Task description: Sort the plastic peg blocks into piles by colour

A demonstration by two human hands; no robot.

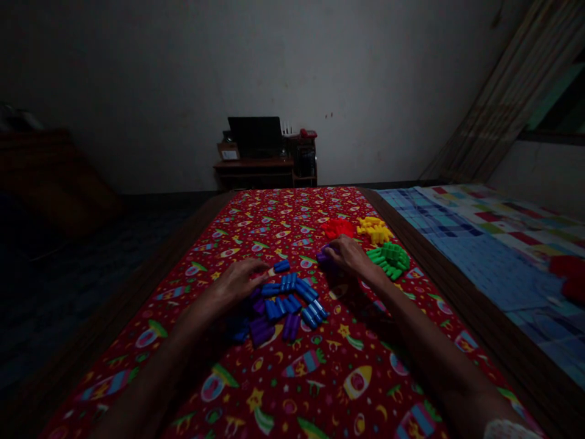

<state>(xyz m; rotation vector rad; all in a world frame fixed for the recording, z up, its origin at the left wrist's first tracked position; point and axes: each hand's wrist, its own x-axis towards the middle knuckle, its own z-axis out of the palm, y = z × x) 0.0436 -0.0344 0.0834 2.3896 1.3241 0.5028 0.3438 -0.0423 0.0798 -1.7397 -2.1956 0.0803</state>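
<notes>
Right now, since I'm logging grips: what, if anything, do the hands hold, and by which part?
Cannot be told: the right hand partly hides purple blocks; the left hand is near a blue block.

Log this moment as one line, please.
left hand: near blue blocks; right hand: at purple blocks; nearby: red blocks, yellow blocks, green blocks; surface: patterned red cloth

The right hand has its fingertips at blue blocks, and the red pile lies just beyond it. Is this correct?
Not quite. In the head view, the right hand has its fingertips at purple blocks, not blue. The red pile does lie just beyond it.
</notes>
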